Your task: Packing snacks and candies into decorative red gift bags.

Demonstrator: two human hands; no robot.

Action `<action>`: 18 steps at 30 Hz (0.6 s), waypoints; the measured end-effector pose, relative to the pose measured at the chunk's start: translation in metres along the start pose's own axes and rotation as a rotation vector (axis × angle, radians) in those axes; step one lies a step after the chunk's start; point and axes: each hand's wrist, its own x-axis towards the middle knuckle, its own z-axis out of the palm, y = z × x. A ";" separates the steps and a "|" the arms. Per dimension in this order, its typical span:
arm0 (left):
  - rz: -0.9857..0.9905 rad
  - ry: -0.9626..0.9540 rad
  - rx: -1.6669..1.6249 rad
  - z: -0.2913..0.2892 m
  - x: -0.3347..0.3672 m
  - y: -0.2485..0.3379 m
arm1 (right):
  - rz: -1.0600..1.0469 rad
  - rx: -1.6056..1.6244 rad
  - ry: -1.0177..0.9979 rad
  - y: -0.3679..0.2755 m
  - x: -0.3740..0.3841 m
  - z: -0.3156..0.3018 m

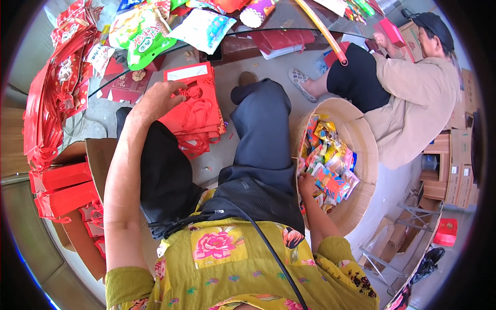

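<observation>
My left hand [159, 100] reaches forward over a stack of red gift bags [194, 116] beside my knee. Its fingers curl at the top bag's edge, near a white strip, and seem to grip it. To my right, a round-walled cardboard box [361, 150] holds many small, colourful snack packets [330, 178]. My right hand [306, 185] is inside the box's near-left side, down among the packets. Its fingertips are partly hidden there, so whether it holds one does not show.
Larger snack bags [139, 33] lie on a table ahead. Red packaging [62, 88] hangs at far left, above red boxes [64, 188] in a carton. A seated person [413, 93] works at front right, holding a red box [391, 32]. A metal rack [398, 232] stands at lower right.
</observation>
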 end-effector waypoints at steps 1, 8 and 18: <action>-0.024 -0.009 0.000 0.000 0.000 -0.001 | 0.003 0.004 0.011 0.000 0.000 -0.001; 0.025 0.032 0.004 0.005 -0.001 -0.009 | 0.000 0.008 0.020 -0.004 0.000 -0.002; 0.063 0.097 0.035 0.005 -0.005 -0.009 | 0.058 0.661 -0.003 0.022 0.074 -0.026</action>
